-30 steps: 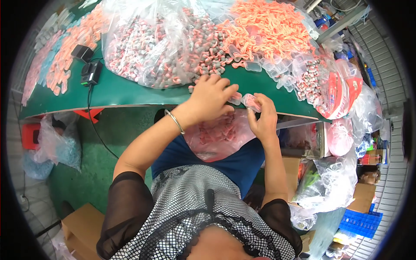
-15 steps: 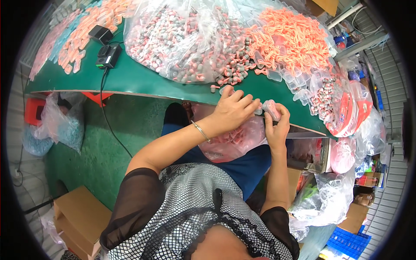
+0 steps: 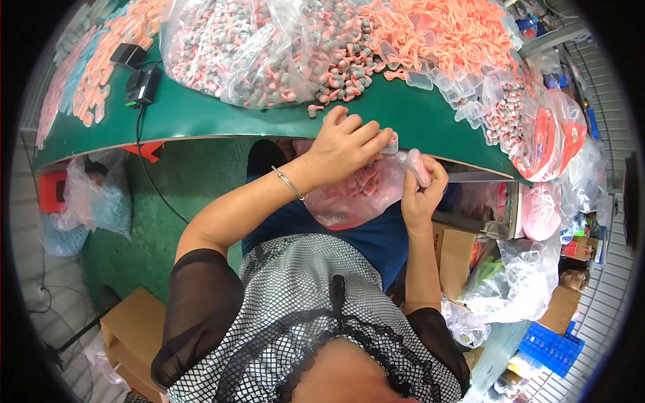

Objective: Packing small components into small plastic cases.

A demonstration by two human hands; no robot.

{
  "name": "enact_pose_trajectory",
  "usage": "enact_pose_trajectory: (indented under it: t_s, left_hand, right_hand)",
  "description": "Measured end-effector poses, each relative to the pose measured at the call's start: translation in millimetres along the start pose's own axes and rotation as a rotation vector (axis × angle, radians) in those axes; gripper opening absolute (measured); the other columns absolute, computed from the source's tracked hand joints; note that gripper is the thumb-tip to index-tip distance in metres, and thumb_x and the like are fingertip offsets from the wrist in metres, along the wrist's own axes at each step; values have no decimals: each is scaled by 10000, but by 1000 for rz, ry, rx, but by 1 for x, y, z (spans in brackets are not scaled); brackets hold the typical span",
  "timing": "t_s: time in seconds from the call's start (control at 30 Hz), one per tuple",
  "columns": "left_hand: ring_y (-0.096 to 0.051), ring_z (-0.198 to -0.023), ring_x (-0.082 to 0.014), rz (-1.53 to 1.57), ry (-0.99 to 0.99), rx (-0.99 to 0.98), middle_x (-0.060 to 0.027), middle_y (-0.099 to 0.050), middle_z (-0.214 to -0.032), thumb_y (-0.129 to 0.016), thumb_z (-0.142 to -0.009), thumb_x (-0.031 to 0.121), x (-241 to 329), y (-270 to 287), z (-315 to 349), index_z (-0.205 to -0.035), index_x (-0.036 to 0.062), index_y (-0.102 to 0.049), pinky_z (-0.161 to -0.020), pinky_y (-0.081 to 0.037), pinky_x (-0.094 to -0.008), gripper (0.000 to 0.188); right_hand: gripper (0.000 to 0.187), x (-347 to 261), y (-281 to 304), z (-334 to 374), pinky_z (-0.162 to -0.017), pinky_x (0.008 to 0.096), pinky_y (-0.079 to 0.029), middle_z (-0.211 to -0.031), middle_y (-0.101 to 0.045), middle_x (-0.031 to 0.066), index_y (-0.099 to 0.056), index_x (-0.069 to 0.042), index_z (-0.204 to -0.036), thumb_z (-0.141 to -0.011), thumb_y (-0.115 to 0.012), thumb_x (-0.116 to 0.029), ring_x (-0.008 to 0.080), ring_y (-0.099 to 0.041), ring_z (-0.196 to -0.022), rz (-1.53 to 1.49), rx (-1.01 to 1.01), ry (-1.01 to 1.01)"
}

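Observation:
My left hand (image 3: 346, 144), with a bangle at its wrist, is at the table's front edge, fingers bent. Its fingertips close on a small clear plastic box (image 3: 392, 143), mostly hidden by the fingers. Beside it, my right hand (image 3: 426, 188) pinches a pink rounded case (image 3: 418, 168) between thumb and fingers, tilted upward. Beneath both hands, a pink translucent bag (image 3: 349, 205) of pink pieces rests on my lap. Just beyond the left hand, one grey-and-pink plug (image 3: 314, 110) lies apart from the heap.
A large clear bag (image 3: 235, 60) of grey-and-pink plugs covers the green table (image 3: 222, 122). Orange cords (image 3: 447, 33) and clear boxes (image 3: 463, 94) are piled to its right. Oval cases (image 3: 94, 80) and a black device (image 3: 141, 86) with a cable lie left. Cardboard boxes (image 3: 138, 319) stand below.
The whole view has shifted, so the table appears higher and farther left. My right hand has drawn back slightly from the table, and the pink case in it is turned more on edge.

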State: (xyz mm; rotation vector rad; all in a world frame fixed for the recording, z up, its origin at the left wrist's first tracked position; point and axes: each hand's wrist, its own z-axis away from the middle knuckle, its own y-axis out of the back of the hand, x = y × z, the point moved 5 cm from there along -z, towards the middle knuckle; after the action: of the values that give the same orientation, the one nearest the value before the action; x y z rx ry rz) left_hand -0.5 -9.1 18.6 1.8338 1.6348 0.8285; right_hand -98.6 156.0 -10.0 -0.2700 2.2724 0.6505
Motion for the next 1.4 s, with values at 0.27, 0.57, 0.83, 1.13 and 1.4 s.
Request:
enact_pose_trajectory:
  t_s: [0.27, 0.57, 0.83, 1.13, 1.4]
  left_hand:
    - [-593, -699, -188, 194, -112, 113, -80, -602, -1004, -737, -743, 156, 3, 21, -3, -1183, 103, -623, -620, -500, -311, 457]
    - [-637, -765, -168, 1030, 990, -429, -137, -626, -1066, -766, -805, 212, 21, -118, 123, -1147, 56, -674, -584, -514, -301, 387]
    - [-635, -1065, -228, 1057, 1284, -788, -85, -643, -1217, -818, -694, 393, 3, -291, 251, -1257, 96, -598, -889, -515, -332, 673]
    - [-573, -616, -108, 1259, 1640, -633, -36, -687, -980, -768, -738, 162, -4, -238, 234, -1176, 69, -593, -525, -457, -251, 481]
    - [-569, -619, -94, 1355, 1195, -631, -34, -681, -882, -663, -843, 116, 7, -218, 222, -1123, 24, -658, -554, -458, -248, 294]
  right_hand:
    - [218, 66, -14, 42, -787, 289, -501, -1067, -587, 103, -501, 6, -1115, -923, -590, -42, 160, -591, -884, -352, -56, -503]
    - [242, 323, -120, 175, -659, 427, -553, -893, -701, 89, -671, -17, -948, -904, -523, -202, 262, -676, -767, -86, -501, -1018]
    - [451, 458, -104, 311, -771, 456, -550, -1064, -675, 155, -585, -33, -1194, -823, -609, -290, 337, -678, -899, -24, -44, -1177]
    - [228, 200, -64, 135, -717, 315, -525, -918, -678, 86, -652, -5, -1033, -869, -670, -162, 171, -646, -839, -165, -715, -839]
    - [176, 12, 66, -94, -696, 327, -495, -845, -649, 87, -654, -11, -943, -784, -721, -46, 214, -608, -756, 446, 76, -61]
